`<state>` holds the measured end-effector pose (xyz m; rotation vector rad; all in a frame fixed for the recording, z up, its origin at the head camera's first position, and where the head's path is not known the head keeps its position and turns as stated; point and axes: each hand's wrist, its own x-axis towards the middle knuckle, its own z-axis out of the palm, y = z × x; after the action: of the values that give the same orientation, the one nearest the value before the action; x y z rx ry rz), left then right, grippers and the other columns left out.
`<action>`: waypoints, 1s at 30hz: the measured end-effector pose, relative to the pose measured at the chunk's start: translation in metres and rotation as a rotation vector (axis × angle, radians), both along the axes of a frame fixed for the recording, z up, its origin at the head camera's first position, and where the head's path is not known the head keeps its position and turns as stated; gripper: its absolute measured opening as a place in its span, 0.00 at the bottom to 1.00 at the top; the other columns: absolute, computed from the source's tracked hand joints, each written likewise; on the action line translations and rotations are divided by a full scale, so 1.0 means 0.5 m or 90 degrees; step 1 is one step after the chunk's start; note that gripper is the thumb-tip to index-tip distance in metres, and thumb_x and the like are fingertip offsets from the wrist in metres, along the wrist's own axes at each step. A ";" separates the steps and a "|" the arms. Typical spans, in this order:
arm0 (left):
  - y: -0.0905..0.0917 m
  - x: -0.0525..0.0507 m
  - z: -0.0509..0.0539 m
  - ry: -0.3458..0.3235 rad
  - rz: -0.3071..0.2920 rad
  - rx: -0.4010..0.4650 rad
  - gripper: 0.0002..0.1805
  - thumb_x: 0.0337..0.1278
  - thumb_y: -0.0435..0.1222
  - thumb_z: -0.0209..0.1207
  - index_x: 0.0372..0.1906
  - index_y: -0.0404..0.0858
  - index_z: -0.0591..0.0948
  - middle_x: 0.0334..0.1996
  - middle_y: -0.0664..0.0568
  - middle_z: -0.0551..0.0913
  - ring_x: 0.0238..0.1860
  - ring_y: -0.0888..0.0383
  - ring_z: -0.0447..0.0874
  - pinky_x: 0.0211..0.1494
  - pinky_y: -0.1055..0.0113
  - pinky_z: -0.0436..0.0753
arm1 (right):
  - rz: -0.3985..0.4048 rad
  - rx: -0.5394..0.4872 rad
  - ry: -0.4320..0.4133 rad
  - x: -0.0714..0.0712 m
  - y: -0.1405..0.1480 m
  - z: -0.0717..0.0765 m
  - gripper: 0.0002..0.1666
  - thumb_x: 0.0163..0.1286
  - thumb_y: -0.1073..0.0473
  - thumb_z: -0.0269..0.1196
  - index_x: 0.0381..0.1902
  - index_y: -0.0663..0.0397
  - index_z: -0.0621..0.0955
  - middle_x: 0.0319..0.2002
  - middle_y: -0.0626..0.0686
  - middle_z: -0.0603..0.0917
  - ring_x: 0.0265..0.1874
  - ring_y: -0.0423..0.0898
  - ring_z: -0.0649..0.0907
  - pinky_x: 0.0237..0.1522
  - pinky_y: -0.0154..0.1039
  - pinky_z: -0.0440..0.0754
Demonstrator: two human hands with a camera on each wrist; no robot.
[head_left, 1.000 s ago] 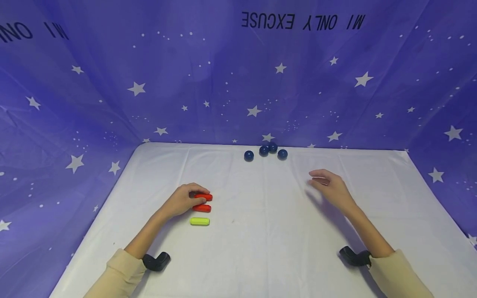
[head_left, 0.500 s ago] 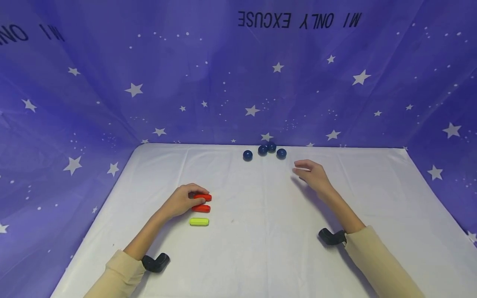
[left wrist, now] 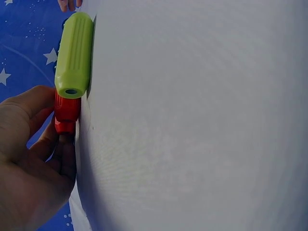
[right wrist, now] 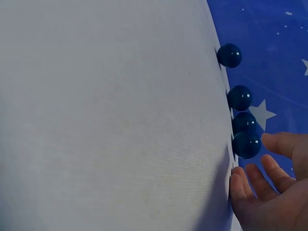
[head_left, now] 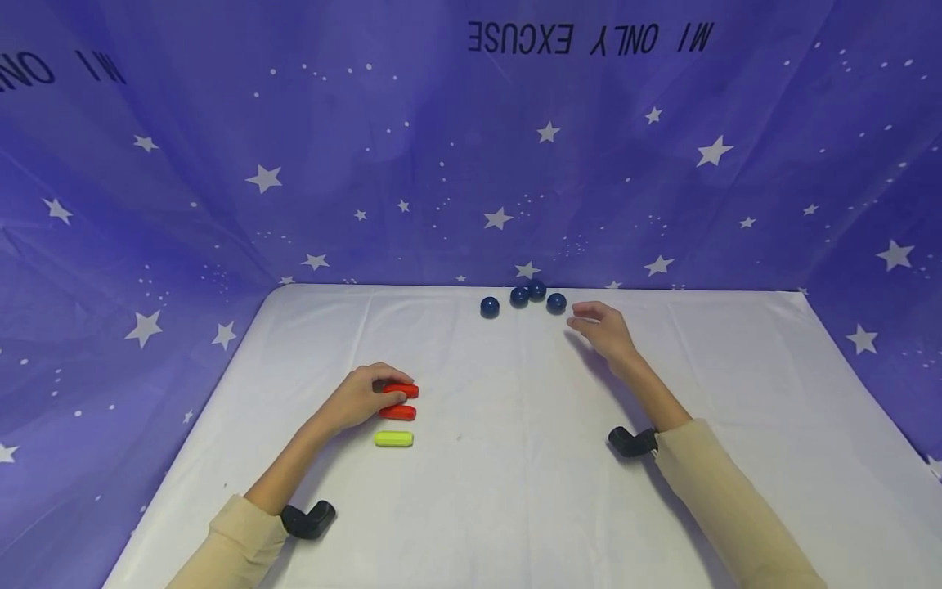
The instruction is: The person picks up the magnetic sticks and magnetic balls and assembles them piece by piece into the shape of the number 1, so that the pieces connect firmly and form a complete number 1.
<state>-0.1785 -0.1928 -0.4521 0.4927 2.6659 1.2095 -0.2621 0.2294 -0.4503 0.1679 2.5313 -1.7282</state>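
Observation:
My left hand point(head_left: 362, 394) pinches the farther of two short red ribbed rods point(head_left: 411, 392), thumb on its near side and fingers over the far side. The nearer red rod point(head_left: 398, 413) lies just in front of the thumb. A yellow-green rod point(head_left: 393, 439) of the same shape lies closest to me; in the left wrist view its end has a small hole. At the table's far edge sit several dark blue glossy balls point(head_left: 490, 307). My right hand point(head_left: 607, 329) holds nothing; its loosely bent fingers are just right of the rightmost ball point(head_left: 556, 303), apparently apart from it.
A white cloth covers the table point(head_left: 486, 507). Purple star-printed curtains point(head_left: 412, 147) rise behind the far edge and at both sides. Each wrist wears a black camera mount, such as the right one point(head_left: 631, 442).
My right hand has moved forward and left across the table to the balls' right side. My left hand, the rods and the balls have stayed in place.

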 end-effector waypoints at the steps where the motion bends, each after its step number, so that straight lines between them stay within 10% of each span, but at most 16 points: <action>1: 0.000 0.000 0.000 0.000 -0.001 0.001 0.13 0.59 0.34 0.67 0.49 0.38 0.86 0.46 0.49 0.85 0.50 0.49 0.79 0.54 0.53 0.75 | -0.002 0.003 0.000 -0.003 -0.001 0.000 0.27 0.70 0.59 0.63 0.64 0.65 0.74 0.63 0.64 0.76 0.62 0.60 0.74 0.64 0.54 0.70; 30: 0.000 -0.002 0.000 -0.008 -0.003 -0.001 0.13 0.60 0.35 0.67 0.49 0.39 0.86 0.46 0.50 0.85 0.47 0.51 0.78 0.52 0.56 0.75 | 0.012 0.091 0.020 -0.079 -0.028 -0.009 0.32 0.67 0.59 0.67 0.67 0.61 0.73 0.63 0.64 0.76 0.63 0.59 0.75 0.64 0.51 0.70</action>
<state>-0.1795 -0.1929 -0.4519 0.4901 2.6540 1.2047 -0.3015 0.2156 -0.4551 0.1257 2.6708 -1.5552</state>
